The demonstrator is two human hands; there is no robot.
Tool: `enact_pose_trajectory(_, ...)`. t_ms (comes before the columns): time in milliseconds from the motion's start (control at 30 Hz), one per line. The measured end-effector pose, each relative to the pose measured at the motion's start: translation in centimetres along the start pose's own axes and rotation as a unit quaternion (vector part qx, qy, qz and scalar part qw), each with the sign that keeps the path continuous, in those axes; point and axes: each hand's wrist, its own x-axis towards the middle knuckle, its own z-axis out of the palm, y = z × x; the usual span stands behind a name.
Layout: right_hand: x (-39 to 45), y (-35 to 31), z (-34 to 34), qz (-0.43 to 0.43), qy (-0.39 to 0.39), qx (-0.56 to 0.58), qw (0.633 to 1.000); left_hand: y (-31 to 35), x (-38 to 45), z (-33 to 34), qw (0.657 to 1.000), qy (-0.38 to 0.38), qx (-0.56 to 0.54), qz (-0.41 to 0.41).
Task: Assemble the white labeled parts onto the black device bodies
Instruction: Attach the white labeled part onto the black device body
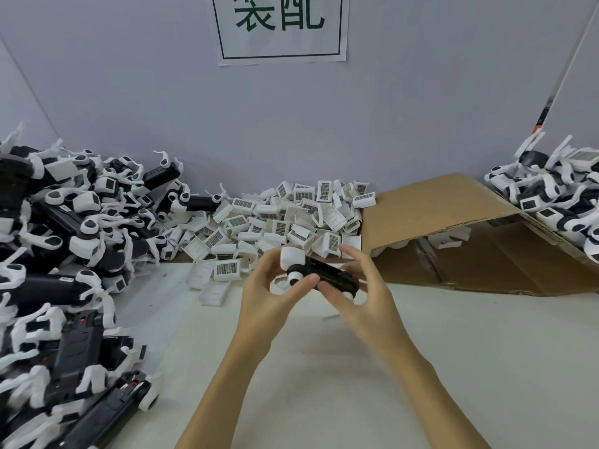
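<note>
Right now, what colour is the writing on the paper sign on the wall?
Dark green, inside a dark green border on the white sign; the head view shows it.

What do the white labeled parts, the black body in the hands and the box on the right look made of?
White labeled parts: likely molded plastic, matte, thin ribbed walls, with printed labels.
Black body, held by the left hand and right hand: probably hard plastic, slight sheen; blurred, so uncertain.
Box: brown corrugated cardboard, judging by its dull surface and folded flap.
</note>
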Motion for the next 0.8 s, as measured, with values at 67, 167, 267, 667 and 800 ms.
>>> enact_pose_trajectory(67, 0.3, -0.3, -0.4, 0.078, -0.038, 0.092, 0.992, -0.5, 0.2, -0.5, 0.998, 0.010, -0.055, -0.039)
enact_pose_trajectory(167, 0.5, -0.2, -0.8, 0.102, -0.082, 0.100, 0.986, -0.9, 0.4, -1.0, 0.995, 0.013, -0.074, -0.061)
enact_pose_trajectory(267, 0.5, 0.0, -0.8, 0.091, -0.047, 0.069, 0.992, -1.1, 0.5, -1.1, 0.995, -0.014, -0.069, -0.074)
enact_pose_trajectory(667, 0.0, 1.0, 0.4, -0.155, 0.052, -0.139, 0.977, -1.6, 0.0, 0.0, 0.993, 0.006, -0.064, -0.099)
enact_pose_trajectory(800, -0.3, 0.5, 0.7, 0.007, 0.024, 0.036, 0.999, -2.0, 0.1, -0.3, 0.986, 0.062, 0.156, 0.007)
